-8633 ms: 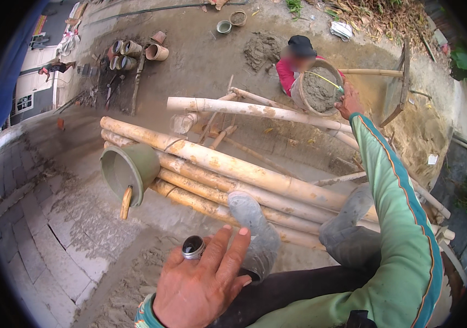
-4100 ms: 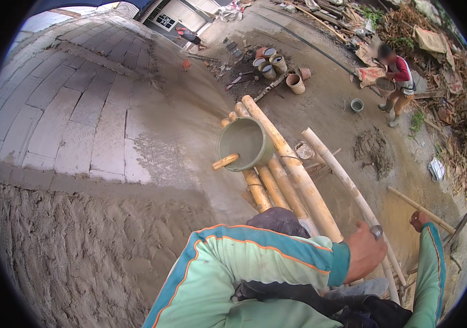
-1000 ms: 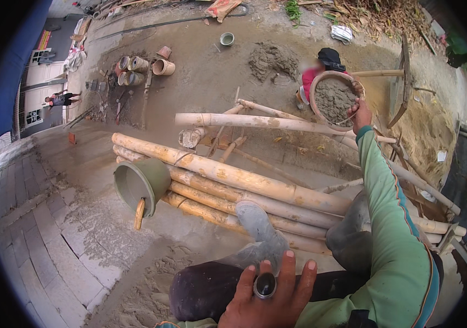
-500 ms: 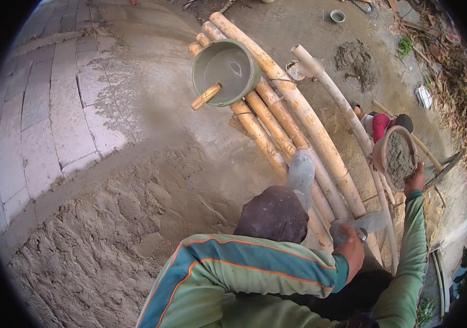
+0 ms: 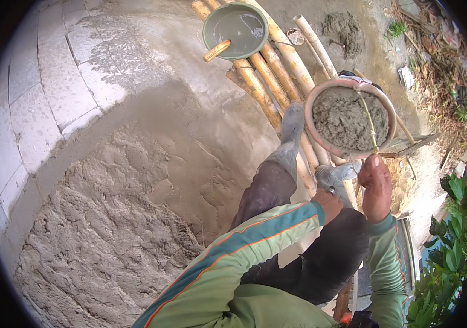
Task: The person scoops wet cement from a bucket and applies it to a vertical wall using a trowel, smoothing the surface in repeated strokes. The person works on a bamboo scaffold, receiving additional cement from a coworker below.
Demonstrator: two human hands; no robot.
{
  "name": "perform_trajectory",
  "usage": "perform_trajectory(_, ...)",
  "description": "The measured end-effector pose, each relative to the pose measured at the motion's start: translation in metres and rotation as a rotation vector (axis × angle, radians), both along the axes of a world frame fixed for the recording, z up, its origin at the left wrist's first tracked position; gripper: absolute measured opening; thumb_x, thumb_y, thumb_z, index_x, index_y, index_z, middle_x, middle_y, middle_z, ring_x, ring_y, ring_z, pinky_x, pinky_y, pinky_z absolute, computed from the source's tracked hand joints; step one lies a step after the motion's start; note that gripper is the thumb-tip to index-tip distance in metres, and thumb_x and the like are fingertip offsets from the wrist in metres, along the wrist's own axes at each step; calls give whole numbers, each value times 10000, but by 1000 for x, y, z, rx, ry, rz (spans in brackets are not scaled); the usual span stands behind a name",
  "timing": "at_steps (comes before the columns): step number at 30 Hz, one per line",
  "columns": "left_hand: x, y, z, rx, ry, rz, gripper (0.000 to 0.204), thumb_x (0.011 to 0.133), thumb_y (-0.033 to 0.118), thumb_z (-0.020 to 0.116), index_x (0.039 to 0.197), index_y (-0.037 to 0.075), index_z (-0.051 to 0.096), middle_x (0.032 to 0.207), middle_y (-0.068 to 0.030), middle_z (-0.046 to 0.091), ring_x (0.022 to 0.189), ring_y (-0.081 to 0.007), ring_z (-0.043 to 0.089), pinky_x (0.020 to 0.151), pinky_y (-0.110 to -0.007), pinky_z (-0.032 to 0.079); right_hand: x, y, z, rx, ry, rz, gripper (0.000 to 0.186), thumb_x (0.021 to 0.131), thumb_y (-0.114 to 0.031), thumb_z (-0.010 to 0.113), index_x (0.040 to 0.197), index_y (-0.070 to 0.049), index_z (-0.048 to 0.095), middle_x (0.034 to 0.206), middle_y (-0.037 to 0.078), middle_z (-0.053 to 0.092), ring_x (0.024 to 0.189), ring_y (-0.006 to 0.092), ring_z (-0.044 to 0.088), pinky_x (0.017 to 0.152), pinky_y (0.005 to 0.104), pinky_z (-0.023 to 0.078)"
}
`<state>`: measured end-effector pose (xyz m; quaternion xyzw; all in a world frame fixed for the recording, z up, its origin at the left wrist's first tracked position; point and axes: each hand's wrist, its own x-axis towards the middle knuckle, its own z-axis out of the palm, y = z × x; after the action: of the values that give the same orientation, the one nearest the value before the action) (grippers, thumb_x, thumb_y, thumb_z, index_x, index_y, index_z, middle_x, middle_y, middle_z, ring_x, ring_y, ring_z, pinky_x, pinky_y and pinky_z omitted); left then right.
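My right hand (image 5: 375, 188) grips the cord handle of a terracotta-coloured bucket (image 5: 309, 112) filled with wet grey mortar (image 5: 341, 120); the bucket hangs above the bamboo poles. My left hand (image 5: 326, 202), with a ring on it, is curled at my leg just left of the right hand; whatever its fingers hold is hidden. My grey boots (image 5: 291, 128) rest on the lashed bamboo poles (image 5: 260, 93). A green bucket (image 5: 206, 38) of greyish liquid with a wooden handle (image 5: 217, 50) sticking out stands on the poles' far part.
On the left are pale pavers (image 5: 44, 120) beside rough wet mortar (image 5: 96, 229). A mortar pile (image 5: 338, 30) lies beyond the poles. Dry leaves (image 5: 441, 76) and green plants (image 5: 449, 246) line the right. A co-worker's dark cap (image 5: 351, 74) shows behind the held bucket's rim.
The mortar bucket has come up closer to me and left, now covering most of the co-worker. My left hand has shifted slightly up and left; the view has tilted.
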<state>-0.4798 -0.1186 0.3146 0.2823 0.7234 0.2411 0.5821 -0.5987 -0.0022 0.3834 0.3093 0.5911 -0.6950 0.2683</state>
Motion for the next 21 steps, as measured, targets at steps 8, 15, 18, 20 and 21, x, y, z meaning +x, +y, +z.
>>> perform_trajectory(8, 4, -143, 118, -24, 408, 875, 691, 905, 239, 764, 1526, 81, 505, 1555, -169, 515, 1380, -353, 563, 1120, -491, 460, -29, -85, -34, -45, 79, 315, 367, 1091, -400, 626, 874, -107, 583, 755, -74, 428, 710, 56, 350, 637, 272, 315)
perform_trajectory(15, 134, -255, 175, -472, 74, 1171, 720, 984, 422, 715, 1558, 51, 489, 1524, -235, 558, 1396, -398, 553, 1169, -464, 439, -35, -140, -166, 94, 22, 503, 430, 1017, -447, 709, 914, -36, 634, 810, -6, 556, 797, 127, 469, 748, 322, 435)
perform_trajectory(18, 197, -263, 184, -587, -195, 1226, 725, 982, 361, 736, 1577, 48, 464, 1502, -239, 580, 1360, -364, 594, 1131, -446, 478, -25, -137, -178, 122, 164, 611, 445, 1001, -413, 717, 1192, -12, 680, 1026, 88, 714, 979, 222, 641, 911, 381, 509)
perform_trajectory(20, 231, -259, 179, -575, -407, 1394, 708, 990, 330, 733, 1580, 50, 460, 1477, -242, 599, 1335, -353, 614, 1101, -437, 503, -17, -117, -164, 253, 324, 622, 519, 996, -396, 717, 1338, -12, 655, 1182, 148, 752, 1127, 289, 694, 1004, 410, 522)
perform_trajectory(21, 243, -255, 172, -542, -419, 1441, 712, 979, 353, 743, 1568, 54, 477, 1478, -237, 605, 1322, -346, 628, 1087, -438, 515, -22, -92, -152, 259, 263, 729, 593, 989, -395, 706, 1439, -22, 605, 1360, 219, 702, 1308, 355, 649, 1104, 426, 495)
